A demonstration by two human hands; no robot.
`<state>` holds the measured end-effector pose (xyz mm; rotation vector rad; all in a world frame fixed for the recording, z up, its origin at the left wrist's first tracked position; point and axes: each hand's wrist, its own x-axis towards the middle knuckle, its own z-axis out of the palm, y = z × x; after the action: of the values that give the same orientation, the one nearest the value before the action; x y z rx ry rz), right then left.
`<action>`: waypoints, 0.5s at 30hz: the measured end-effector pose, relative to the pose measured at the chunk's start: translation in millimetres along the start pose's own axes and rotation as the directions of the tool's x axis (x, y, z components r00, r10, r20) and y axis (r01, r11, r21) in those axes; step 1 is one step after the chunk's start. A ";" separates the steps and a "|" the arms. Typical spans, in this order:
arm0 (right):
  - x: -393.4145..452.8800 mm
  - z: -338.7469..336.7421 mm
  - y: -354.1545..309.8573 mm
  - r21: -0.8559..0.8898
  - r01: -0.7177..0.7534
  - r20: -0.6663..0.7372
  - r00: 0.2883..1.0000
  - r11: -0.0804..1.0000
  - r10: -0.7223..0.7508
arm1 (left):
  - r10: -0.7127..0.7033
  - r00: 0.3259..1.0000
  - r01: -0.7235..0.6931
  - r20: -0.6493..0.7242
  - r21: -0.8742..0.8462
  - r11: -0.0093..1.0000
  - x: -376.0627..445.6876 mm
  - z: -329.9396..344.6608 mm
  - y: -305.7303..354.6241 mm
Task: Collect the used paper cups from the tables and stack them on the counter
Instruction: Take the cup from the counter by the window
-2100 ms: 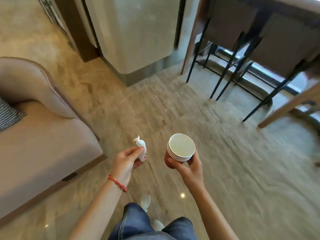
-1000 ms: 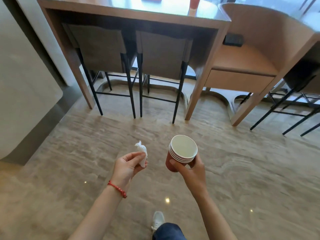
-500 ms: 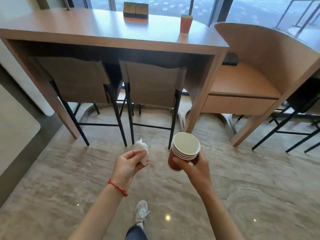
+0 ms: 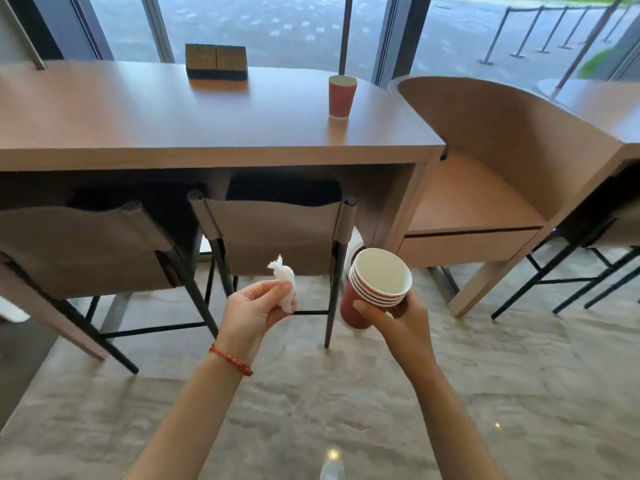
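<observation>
My right hand (image 4: 394, 318) grips a nested stack of several red paper cups (image 4: 372, 289), white inside, tilted towards me. My left hand (image 4: 254, 311) pinches a crumpled white tissue (image 4: 285, 284) beside the stack. Ahead, a single red paper cup (image 4: 341, 97) stands upright near the right end of a long wooden table (image 4: 173, 119), well beyond both hands.
Two grey-backed stools (image 4: 277, 233) are pushed under the table between me and it. A dark box (image 4: 216, 62) sits at the table's far edge by the window. A curved wooden seat (image 4: 485, 188) is on the right, with more black-legged stools (image 4: 588, 265) past it.
I have turned from the sofa area and walked up to the window table. Its top and the lone cup have come into view. Both hands keep their holds.
</observation>
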<state>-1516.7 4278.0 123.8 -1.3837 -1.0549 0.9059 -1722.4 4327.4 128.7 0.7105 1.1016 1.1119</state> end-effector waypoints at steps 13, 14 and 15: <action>207.1 -7.8 -30.3 0.000 0.173 0.087 0.981 0.985 -0.173 | 0.163 0.985 -0.161 0.049 -0.032 0.986 164.5 91.8 75.5; 224.4 -9.2 -36.8 0.000 0.184 0.101 0.978 0.983 -0.183 | 0.173 0.984 -0.171 0.047 -0.048 0.984 175.0 100.2 84.6; 241.5 -9.9 -43.4 0.001 0.199 0.111 0.974 0.980 -0.198 | 0.187 0.981 -0.184 0.044 -0.060 0.981 185.3 107.5 92.9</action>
<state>-1437.6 4503.8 179.3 -1.2219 -1.2596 0.8379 -1643.5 4539.5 186.0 0.8051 0.9731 1.2712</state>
